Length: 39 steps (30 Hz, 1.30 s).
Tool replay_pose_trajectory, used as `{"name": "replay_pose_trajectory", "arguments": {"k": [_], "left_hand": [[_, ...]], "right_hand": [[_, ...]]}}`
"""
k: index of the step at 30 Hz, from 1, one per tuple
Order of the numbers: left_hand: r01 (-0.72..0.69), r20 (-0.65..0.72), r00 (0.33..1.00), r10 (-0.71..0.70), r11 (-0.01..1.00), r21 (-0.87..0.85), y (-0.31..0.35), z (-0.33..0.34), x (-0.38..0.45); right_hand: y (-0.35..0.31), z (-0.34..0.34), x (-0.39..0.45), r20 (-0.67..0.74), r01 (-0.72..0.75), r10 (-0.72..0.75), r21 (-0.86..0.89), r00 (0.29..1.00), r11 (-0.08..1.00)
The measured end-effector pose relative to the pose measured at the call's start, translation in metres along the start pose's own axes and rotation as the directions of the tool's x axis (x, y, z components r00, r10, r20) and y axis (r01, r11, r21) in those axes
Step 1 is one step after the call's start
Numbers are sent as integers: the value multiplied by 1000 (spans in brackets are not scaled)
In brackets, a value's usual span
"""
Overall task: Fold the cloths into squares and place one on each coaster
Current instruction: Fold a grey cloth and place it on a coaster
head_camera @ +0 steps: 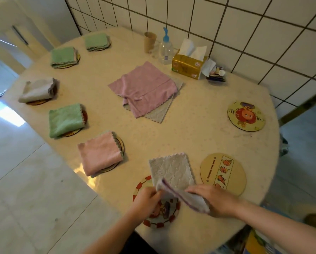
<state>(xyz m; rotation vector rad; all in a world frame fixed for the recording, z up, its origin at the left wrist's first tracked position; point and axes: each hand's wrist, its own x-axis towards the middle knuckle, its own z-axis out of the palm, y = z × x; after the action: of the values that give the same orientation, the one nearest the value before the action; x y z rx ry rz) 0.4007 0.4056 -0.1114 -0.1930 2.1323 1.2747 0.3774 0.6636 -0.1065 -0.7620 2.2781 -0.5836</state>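
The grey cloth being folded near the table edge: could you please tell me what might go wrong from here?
1. The grey cloth lies only partly over the red-rimmed coaster, so it may end up off-centre.
2. The left hand and right hand grip one edge only; the fold could come out uneven.
3. The coaster sits near the table edge and might get dragged off.

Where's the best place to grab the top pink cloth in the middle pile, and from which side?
Probably the near corner of the pink cloth, coming from the person's side of the table. That corner hangs past the grey cloth beneath it, so fingers could pinch pink alone. The middle is rumpled and lies flat on the grey one, so a grab there risks lifting both.
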Motion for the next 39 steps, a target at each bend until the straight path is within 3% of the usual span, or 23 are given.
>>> {"name": "replay_pose_trajectory", "arguments": {"k": [1,3,5,8,13,21,27,31,34,37,39], "left_hand": [[55,-45,997,-61,991,-122,3,-2,6],[122,-95,983,-157,945,-304,9,-8,17],[183,-97,967,-235,909,-373,10,-12,28],[232,-90,952,-293,881,-412,9,-12,33],[213,-123,949,-291,877,-432,9,-9,30],[251,-220,910,-352,888,-384,1,-4,32],[235,-440,865,-243,969,-73,6,0,27],[274,-381,866,-325,944,-183,21,-1,39],[345,-272,851,-449,869,-356,28,-6,49],[350,-163,874,-457,827,-439,31,-13,50],[313,-149,889,-433,813,-491,28,-16,46]], "right_hand": [[-6,-2,4,-47,-94,106,204,993,974],[-12,-4,17,-126,-220,338,546,933,809],[-12,-9,32,-149,-297,507,659,849,691],[-14,-21,48,-110,-383,602,678,791,628],[-13,-19,61,-139,-451,618,564,773,691],[-9,-7,59,-202,-523,698,529,687,668],[-18,-1,65,-308,-596,725,419,616,685],[-25,2,73,-227,-640,783,469,579,609],[-28,-6,75,-105,-593,822,643,559,485],[-29,-14,68,4,-546,815,744,579,385],[-33,-15,61,39,-529,784,758,620,381]]}}
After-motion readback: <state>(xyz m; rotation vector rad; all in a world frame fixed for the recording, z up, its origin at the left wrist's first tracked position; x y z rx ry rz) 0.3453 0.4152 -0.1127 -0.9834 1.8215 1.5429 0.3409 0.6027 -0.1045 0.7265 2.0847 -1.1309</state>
